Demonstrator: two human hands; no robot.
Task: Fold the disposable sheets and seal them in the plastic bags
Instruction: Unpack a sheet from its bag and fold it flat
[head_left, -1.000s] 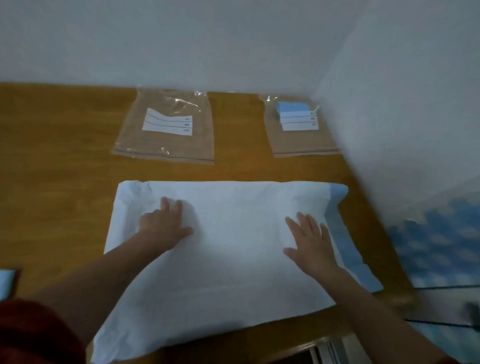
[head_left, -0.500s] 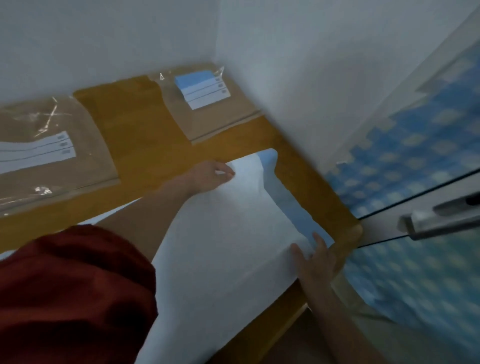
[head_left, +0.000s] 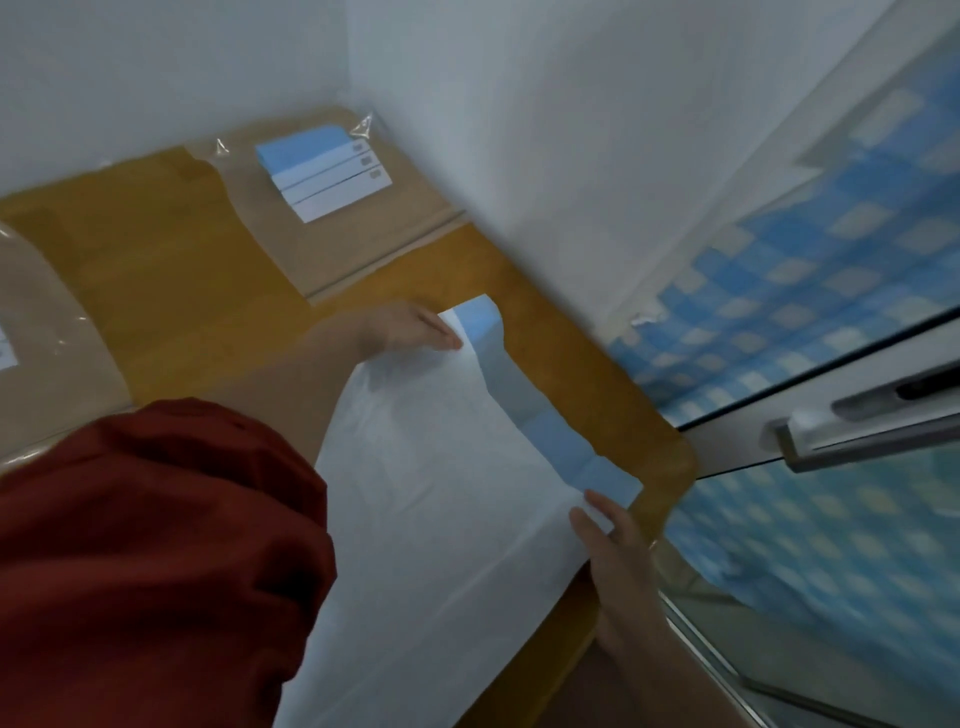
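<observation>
The sheet (head_left: 441, 467) is lying spread on the table (head_left: 182, 270), apparently not yet folded small. The left hand (head_left: 410, 330) is resting straight-fingered on its far corner. The right hand (head_left: 615, 540) is touching the near corner, grip unclear. Sealing it in a plastic bag (head_left: 363, 244) is lying ahead.

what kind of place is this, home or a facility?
Likely a small domestic-looking room used as a packing spot: a wooden table in a corner of plain white walls, a glass door with a handle beside it, labelled plastic bags laid out on top.
</observation>
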